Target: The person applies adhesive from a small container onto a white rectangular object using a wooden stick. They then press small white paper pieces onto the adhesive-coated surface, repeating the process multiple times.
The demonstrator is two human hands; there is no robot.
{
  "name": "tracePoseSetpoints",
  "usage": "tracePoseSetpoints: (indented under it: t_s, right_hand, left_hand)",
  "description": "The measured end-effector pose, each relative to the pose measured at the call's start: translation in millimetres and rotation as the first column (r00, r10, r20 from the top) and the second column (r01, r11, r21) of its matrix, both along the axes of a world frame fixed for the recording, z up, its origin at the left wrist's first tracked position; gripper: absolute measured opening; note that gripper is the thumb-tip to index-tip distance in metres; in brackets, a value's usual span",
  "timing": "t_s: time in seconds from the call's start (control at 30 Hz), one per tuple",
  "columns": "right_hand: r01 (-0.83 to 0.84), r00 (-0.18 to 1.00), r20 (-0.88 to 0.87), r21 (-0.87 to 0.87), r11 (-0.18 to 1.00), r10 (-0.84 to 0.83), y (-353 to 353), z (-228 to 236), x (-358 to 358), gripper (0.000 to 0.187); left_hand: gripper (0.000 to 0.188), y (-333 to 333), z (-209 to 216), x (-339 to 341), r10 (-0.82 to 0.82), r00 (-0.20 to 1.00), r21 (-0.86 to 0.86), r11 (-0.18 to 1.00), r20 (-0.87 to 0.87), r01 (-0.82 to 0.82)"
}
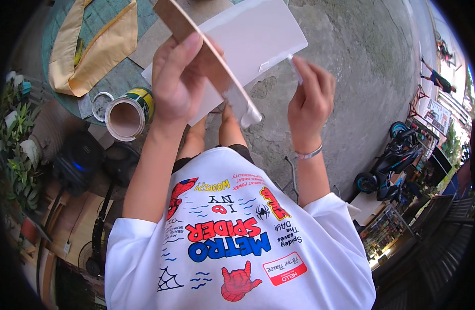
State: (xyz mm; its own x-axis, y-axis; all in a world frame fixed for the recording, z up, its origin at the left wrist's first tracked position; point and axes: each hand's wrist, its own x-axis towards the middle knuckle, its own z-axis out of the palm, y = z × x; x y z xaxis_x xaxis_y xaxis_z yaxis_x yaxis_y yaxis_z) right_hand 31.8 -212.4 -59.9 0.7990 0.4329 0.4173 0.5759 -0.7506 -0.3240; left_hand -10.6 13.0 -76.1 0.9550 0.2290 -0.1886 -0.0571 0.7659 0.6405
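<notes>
My left hand (178,77) is wrapped round a thin brown wooden board (222,77), held on edge and tilted. Whitish paste is smeared on the board's near end. To the right of the board, my right hand (312,98) pinches a small white stick-like tool (295,67); its exact kind is too small to tell. The tool and the board are apart. Behind the board lies a large pale flat panel (258,31). An opened can (125,118) with a green and yellow label is close to my left forearm, its round lid (102,105) beside it.
A round green table (108,67) at the upper left bears a folded tan cloth (121,33). Left of me are a black speaker (78,157), a fan (90,256) and plants (20,150). Motorcycles (395,160) stand on the right; a person (440,80) is farther off.
</notes>
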Motion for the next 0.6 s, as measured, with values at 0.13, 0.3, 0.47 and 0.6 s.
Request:
tracePoseSetpoints:
  t_s: [0.13, 0.3, 0.47, 0.6]
  right_hand:
    - [0.058, 0.998, -0.016, -0.083, 0.995, -0.06, 14.3, 4.5, 8.0, 0.045]
    - [0.051, 0.997, -0.061, -0.046, 0.998, -0.054, 40.6, -4.1, -25.8, 0.039]
    - [-0.106, 0.976, -0.197, -0.034, 0.994, 0.097, 42.1, 6.3, -51.1, 0.039]
    - [-0.211, 0.977, 0.045, 0.051, 0.976, 0.209, 23.4, 2.7, -39.1, 0.046]
  left_hand:
    - [0.029, 8.5, 2.3, -17.2, -0.126, 0.992, 0.119, 0.985, 0.018, 0.123]
    - [0.022, 16.4, -11.3, -12.4, -0.175, 0.978, -0.009, 0.984, 0.111, 0.177]
    - [0.021, 18.7, -12.9, -11.0, -0.202, 0.967, -0.066, 0.975, 0.157, 0.214]
    - [0.022, 20.2, -14.4, -9.9, -0.206, 0.966, -0.067, 0.974, 0.157, 0.219]
